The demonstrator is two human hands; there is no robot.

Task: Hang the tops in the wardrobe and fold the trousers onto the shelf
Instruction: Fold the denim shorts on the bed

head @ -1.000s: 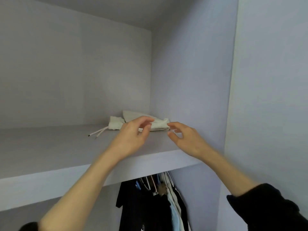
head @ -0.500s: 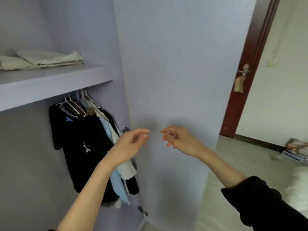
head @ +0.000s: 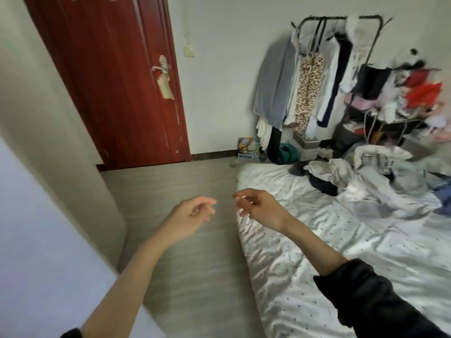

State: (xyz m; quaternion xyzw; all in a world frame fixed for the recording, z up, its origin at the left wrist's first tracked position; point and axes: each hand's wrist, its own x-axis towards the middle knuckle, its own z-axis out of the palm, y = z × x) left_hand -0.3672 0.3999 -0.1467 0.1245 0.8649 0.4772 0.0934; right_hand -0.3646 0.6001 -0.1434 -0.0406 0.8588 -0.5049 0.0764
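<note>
You are turning away from the wardrobe, now facing the bed (head: 317,252). Your left hand (head: 188,215) and right hand (head: 258,208) are hovering loosely curled, holding nothing. The heap of clothes (head: 361,176) is lying well beyond the right hand.

Both forearms reach forward at mid-height, the left hand (head: 189,213) and right hand (head: 258,207) near each other but apart, fingers loosely curled and holding nothing. A black sleeve (head: 371,298) is pushed up the right forearm; the left forearm is bare.
</note>
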